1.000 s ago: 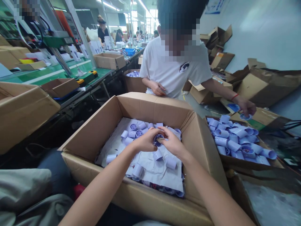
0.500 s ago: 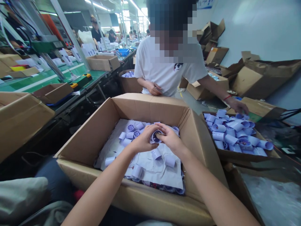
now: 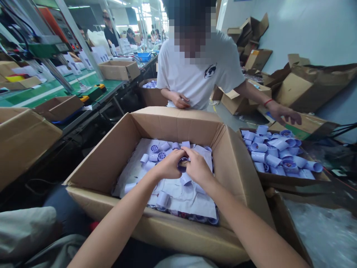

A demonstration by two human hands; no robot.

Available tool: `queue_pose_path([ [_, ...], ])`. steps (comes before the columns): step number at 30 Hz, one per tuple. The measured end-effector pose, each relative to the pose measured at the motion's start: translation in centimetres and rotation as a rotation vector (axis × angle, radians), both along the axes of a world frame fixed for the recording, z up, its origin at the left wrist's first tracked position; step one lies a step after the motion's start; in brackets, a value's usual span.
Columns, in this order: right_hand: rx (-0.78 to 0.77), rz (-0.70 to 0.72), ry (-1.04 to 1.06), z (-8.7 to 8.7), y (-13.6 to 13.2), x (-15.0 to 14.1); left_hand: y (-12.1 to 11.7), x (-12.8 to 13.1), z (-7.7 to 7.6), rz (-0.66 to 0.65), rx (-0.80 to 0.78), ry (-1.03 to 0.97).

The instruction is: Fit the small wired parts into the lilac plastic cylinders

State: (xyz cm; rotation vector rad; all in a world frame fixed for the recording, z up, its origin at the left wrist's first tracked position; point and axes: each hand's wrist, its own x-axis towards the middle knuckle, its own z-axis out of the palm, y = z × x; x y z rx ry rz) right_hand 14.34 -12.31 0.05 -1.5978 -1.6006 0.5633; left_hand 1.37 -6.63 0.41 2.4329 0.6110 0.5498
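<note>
My left hand (image 3: 170, 164) is wrapped round a purple plastic cylinder (image 3: 183, 168), whose open end faces me. From the other side my right hand (image 3: 196, 166) grips the same cylinder, with finger and thumb at its rim; what the thumb does inside the opening is hard to make out. Both hands are over a large cardboard box (image 3: 108, 145). Below them, a white paper sheet (image 3: 178, 197) bears several loose purple cylinders (image 3: 163, 200), some showing a spoked end (image 3: 154, 149). More cylinders show under the sheet's front edge.
Across the box stands a co-worker in a white shirt (image 3: 192, 78), one hand (image 3: 284, 113) stretched over a smaller box of purple cylinders (image 3: 275, 158) at right. Clear plastic bags (image 3: 320, 230) lie at lower right. A green workbench (image 3: 92, 83) runs along the left.
My hands stay on the cylinder and shift its angle slightly. The co-worker's hand lowers a cylinder into the right-hand box, lets go and lifts away. My view has swung slightly right.
</note>
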Motion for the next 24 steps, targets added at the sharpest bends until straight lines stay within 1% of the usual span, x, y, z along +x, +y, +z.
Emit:
queue_pose_path([
  [3, 0.063, 0.043, -0.074, 0.1, -0.5, -0.6, 0.0, -0.1, 0.0, 0.005, -0.015, 0.017],
  [7, 0.087, 0.096, -0.07, -0.2, -0.5, -1.0, -0.1, -0.3, 0.2, 0.025, -0.065, 0.054],
  [10, 0.087, 0.083, 0.023, -0.5, 0.3, -0.5, 0.0, -0.3, 0.5, 0.078, -0.15, 0.012],
  [14, -0.058, 0.023, 0.23, -0.5, 1.2, 0.7, 0.3, -0.1, 0.9, 0.082, -0.221, -0.058],
  [15, -0.06, 0.012, 0.272, -0.4, 1.3, 1.0, 0.3, -0.1, 0.9, 0.083, -0.228, -0.078],
  [17, 0.027, 0.0, 0.289, -0.1, 1.1, 1.5, 0.4, -0.2, 0.9, 0.103, -0.233, -0.104],
  [19, 0.16, 0.017, 0.212, 0.3, 0.8, 1.7, 0.5, -0.3, 0.9, 0.139, -0.236, -0.105],
  [21, 0.245, 0.063, 0.06, 0.6, 0.5, 1.8, 0.5, -0.5, 0.8, 0.173, -0.237, -0.094],
  [22, 0.258, 0.085, -0.028, 0.7, 0.4, 1.8, 0.5, -0.6, 0.8, 0.18, -0.234, -0.092],
  [24, 0.239, 0.114, -0.195, 0.8, 0.2, 1.7, 0.5, -0.6, 0.8, 0.164, -0.206, -0.092],
])
